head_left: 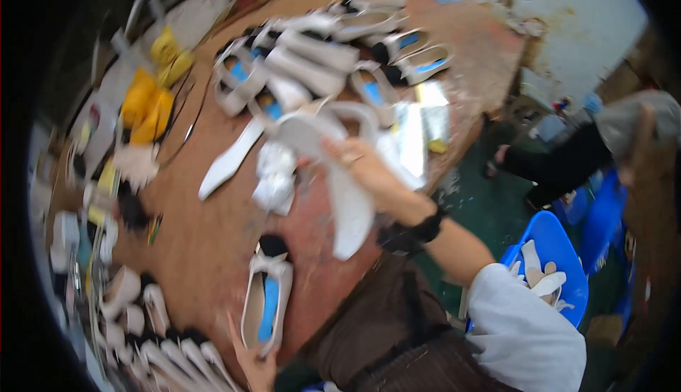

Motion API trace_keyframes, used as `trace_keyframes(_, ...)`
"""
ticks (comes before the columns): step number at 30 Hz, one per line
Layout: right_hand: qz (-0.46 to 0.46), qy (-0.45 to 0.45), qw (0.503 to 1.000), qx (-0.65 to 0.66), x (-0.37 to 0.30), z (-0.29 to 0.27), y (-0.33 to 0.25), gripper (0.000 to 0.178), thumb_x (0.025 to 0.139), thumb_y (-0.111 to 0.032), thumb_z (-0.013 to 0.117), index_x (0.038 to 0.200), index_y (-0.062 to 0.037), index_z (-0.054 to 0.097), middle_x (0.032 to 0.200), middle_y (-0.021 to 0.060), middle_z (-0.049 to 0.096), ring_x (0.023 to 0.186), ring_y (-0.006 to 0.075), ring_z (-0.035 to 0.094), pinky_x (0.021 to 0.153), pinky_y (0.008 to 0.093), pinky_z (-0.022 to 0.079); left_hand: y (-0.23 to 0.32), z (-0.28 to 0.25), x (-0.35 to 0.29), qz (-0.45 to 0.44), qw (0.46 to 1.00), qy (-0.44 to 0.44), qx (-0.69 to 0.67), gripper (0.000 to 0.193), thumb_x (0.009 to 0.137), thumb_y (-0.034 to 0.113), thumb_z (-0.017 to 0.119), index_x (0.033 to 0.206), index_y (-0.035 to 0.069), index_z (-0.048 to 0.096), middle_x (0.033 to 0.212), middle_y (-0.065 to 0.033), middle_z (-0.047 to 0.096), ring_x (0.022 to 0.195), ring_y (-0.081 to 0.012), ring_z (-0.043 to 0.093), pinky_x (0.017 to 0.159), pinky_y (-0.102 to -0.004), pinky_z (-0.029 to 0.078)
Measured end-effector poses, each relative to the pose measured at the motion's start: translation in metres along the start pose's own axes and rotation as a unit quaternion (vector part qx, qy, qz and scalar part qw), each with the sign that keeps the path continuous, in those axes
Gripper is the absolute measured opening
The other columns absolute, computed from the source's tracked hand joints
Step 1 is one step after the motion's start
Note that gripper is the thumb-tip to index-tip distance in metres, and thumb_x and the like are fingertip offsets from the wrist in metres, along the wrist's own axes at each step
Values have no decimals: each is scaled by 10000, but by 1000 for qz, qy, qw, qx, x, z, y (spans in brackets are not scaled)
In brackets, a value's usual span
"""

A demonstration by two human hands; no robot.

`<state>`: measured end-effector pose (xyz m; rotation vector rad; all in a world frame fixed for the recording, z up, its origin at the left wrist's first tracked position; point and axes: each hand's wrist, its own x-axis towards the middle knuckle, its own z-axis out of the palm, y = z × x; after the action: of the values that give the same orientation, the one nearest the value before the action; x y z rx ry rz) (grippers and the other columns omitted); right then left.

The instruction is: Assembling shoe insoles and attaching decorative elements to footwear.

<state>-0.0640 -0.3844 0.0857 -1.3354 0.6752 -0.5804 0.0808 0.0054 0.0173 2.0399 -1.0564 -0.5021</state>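
A cream flat shoe (287, 285) with a black toe, a bow and a blue strip inside lies near the table's front. My left hand (257, 365) is closed around its heel, the thumb or a finger along the left side. Over the middle of the table my right hand (358, 165) is closed on white insole-shaped pieces (351, 218), blurred by motion; one hangs down below the fingers and others fan out to the left. Beyond it lie several more cream flats (308, 69), heaped together. A white insole (233, 159) and a crumpled white bundle (275, 179) rest left of my right hand.
Rows of cream shoes (181, 363) stand at the lower left. Yellow cloth or bags (147, 105) and a dark cable lie along the left edge. Right of the table, a blue bin (578, 285) holds white and tan pieces. A person in black trousers (567, 154) is at the far right.
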Motion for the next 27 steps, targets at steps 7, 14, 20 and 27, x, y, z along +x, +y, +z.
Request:
trace_keyframes(7, -73, -36, 965, -247, -51, 5, -1, 451, 1046, -338, 439, 1162, 48, 639, 986, 105, 612, 883, 195, 545, 779, 314, 437, -22, 13, -14, -67, 987, 138, 54, 170, 722, 10, 794, 845, 24, 677, 1531, -252, 363, 1380, -435, 411, 1114, -429, 357)
trace_keyframes(14, -363, -245, 791, -428, -46, 78, 37, 396, 689, 2, 689, 1071, -88, 745, 1099, 107, 644, 963, 279, 571, 864, 395, 448, -32, 9, -9, -28, 990, 134, 43, 260, 707, 37, 811, 906, -7, 649, 1452, -246, 460, 1300, -417, 502, 1073, -436, 407)
trace_keyframes(20, -381, -358, 770, -366, -31, 150, 89, 310, 633, -24, 691, 926, -91, 767, 1026, 53, 676, 985, 252, 594, 877, 383, 452, -42, 36, -9, -19, 972, 231, -49, 1117, 648, 387, 903, 1494, 9, 280, 1523, -271, 332, 1367, -403, 408, 1127, -482, 339)
trace_keyframes(27, -320, -434, 778, -324, -39, 195, 119, 285, 629, -48, 700, 904, -85, 764, 1008, 47, 673, 983, 238, 599, 889, 376, 449, -51, 52, -13, -44, 955, 265, -130, 1338, 693, 563, 842, 1544, 22, -38, 1542, -290, 244, 1369, -379, 396, 1120, -460, 359)
